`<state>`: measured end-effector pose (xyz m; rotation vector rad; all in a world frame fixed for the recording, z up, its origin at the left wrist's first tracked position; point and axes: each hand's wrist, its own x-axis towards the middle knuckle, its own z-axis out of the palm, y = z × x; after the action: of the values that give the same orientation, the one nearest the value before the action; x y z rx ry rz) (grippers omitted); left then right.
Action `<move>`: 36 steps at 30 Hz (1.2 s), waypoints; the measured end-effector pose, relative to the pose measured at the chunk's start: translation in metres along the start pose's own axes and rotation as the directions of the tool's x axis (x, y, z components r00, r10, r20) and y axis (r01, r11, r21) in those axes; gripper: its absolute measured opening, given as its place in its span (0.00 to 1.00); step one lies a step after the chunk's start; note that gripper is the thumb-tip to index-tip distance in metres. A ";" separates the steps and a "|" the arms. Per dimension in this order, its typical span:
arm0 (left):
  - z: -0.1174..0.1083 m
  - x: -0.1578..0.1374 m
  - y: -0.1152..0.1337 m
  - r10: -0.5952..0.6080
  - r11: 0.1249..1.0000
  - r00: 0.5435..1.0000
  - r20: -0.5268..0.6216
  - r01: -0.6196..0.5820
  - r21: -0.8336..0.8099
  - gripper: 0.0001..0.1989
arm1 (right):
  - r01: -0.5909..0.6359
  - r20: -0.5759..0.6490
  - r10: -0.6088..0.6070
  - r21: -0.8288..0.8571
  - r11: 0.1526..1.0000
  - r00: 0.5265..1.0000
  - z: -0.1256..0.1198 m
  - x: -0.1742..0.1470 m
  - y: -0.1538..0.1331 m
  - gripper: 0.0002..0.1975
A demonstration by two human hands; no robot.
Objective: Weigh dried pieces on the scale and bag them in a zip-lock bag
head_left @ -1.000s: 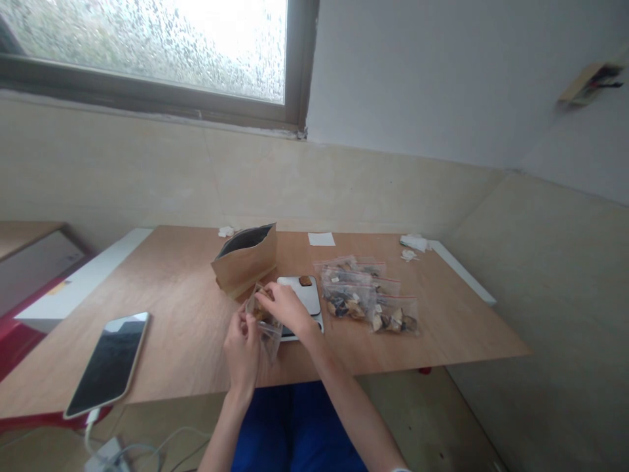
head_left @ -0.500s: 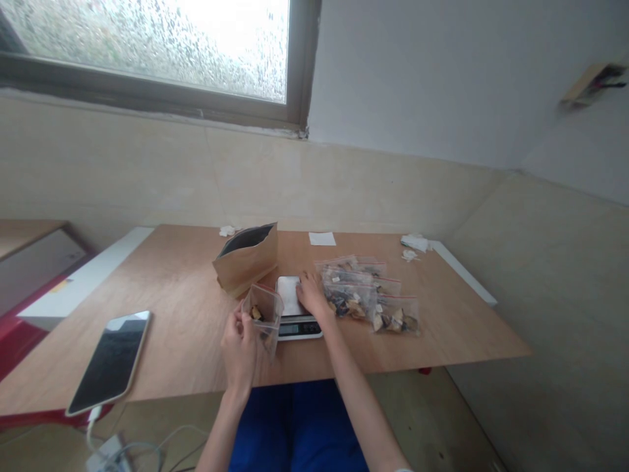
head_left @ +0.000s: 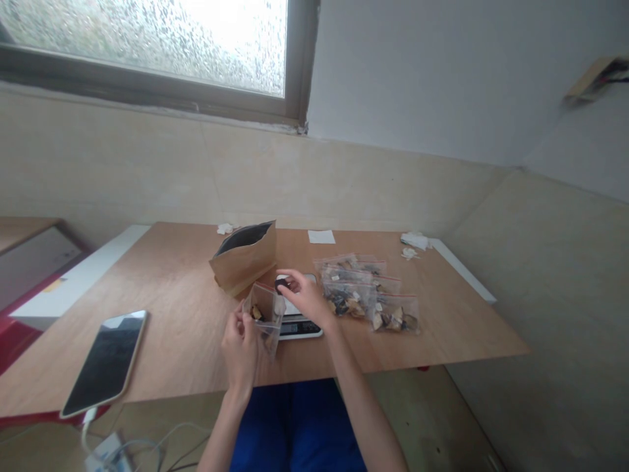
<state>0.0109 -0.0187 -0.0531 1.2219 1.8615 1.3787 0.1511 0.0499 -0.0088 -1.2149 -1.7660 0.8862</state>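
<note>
My left hand (head_left: 240, 344) holds a small clear zip bag (head_left: 264, 313) upright with its mouth open; a few brown pieces lie inside. My right hand (head_left: 305, 296) pinches a small dark piece (head_left: 281, 284) just above the bag's mouth, over a small white kitchen scale (head_left: 299, 322). An open brown paper pouch (head_left: 244, 259) stands just behind the bag. Several filled clear zip bags (head_left: 366, 295) lie in a pile to the right of the scale.
A phone (head_left: 107, 362) on a white cable lies at the table's near left. White paper scraps (head_left: 321, 236) and crumpled bits (head_left: 415, 241) sit along the back edge of the wooden table (head_left: 171, 314). A tiled wall and window rise behind.
My right hand left the bag, reached to the scale's plate, picked up the dark piece there and brought it back towards the bag's mouth. The left hand kept the bag in place.
</note>
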 end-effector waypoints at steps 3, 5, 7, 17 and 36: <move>0.000 0.001 -0.002 -0.009 1.000 1.000 -0.003 0.009 -0.017 0.15 | 0.031 0.058 -0.030 -0.009 0.999 0.998 0.000 -0.008 -0.019 0.16; 0.000 0.002 -0.004 -0.023 0.999 1.000 -0.015 0.022 -0.035 0.15 | 0.025 0.026 -0.024 -0.036 0.999 0.999 0.000 -0.015 -0.023 0.15; 0.000 0.003 -0.006 -0.051 0.996 0.998 -0.026 0.049 -0.070 0.16 | -0.013 0.012 0.013 -0.041 0.999 1.000 0.002 -0.026 -0.020 0.18; 0.005 -0.006 0.016 -0.151 0.872 0.976 0.156 0.206 -0.445 0.16 | -0.135 0.045 0.128 0.274 0.952 0.991 0.033 -0.062 -0.007 0.31; -0.013 0.006 0.024 0.015 0.909 0.992 0.129 0.040 -0.415 0.16 | -0.058 -0.305 0.193 0.402 0.914 0.933 -0.004 -0.068 -0.011 0.15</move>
<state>0.0060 -0.0174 -0.0260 1.0464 1.3867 1.5496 0.1649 -0.0176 -0.0122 -1.1452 -1.1777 0.9799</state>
